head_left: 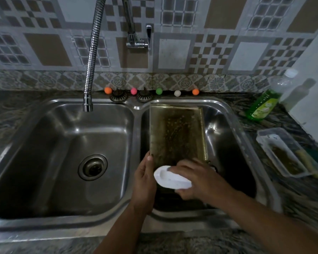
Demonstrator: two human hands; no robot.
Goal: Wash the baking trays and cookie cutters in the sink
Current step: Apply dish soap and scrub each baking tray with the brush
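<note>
A dirty rectangular baking tray (pixel 176 131), brown and speckled, leans in the right basin of a steel double sink (pixel 136 114). My left hand (pixel 144 180) grips the tray's near left edge, thumb up along its side. My right hand (pixel 198 180) holds a white oval cookie cutter (pixel 170 179) over the tray's near end. The tray's near edge is hidden behind the cutter and my hands.
A flexible faucet hose (pixel 87 105) hangs over the left basin, whose drain (pixel 92 167) is open. Two strainers and several coloured balls line the back rim. A green dish soap bottle (pixel 262 107) and a clear plastic container (pixel 286 153) with a sponge sit on the right counter.
</note>
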